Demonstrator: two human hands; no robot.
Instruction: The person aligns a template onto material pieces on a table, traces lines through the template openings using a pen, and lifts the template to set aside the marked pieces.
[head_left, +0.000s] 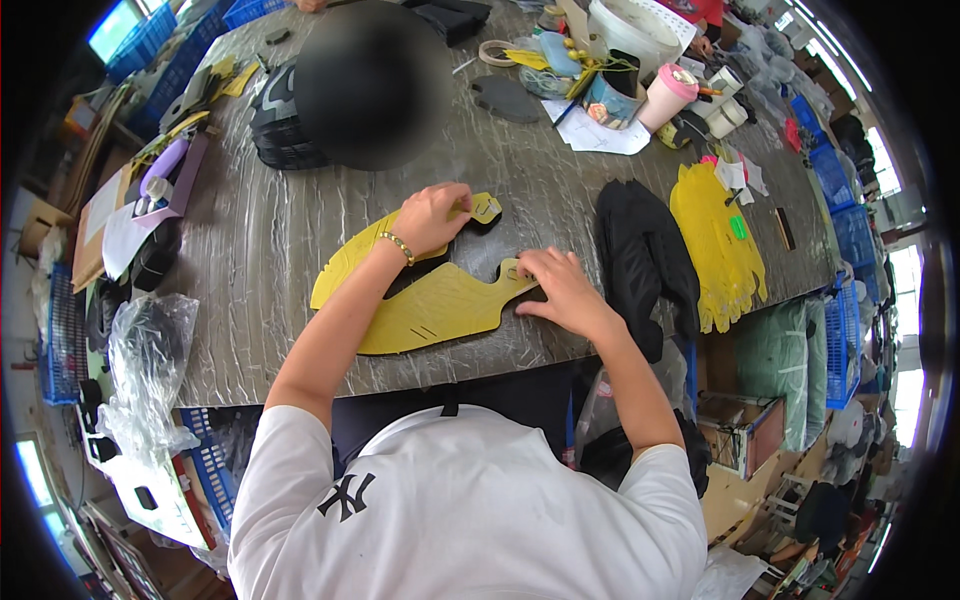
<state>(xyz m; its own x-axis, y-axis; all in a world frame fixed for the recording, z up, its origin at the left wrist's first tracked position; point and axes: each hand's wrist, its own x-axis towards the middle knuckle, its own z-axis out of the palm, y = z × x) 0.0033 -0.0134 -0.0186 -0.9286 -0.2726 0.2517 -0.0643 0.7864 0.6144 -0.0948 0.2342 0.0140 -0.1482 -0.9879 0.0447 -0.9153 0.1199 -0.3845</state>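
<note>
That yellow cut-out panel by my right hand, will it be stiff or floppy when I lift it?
The yellow cut-out panel is probably fairly stiff, as it lies flat with crisp edges. It looks thin, so it's likely light. Its slim neck beside your right hand may flex before the broad end.

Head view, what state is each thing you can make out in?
Far yellow piece: lying, partly under left hand
Near yellow piece: lying, right hand at narrow end
Yellow pile: pieces overlapping
Tape roll: lying flat
Pink cup: standing
Plastic bag: crumpled
</note>
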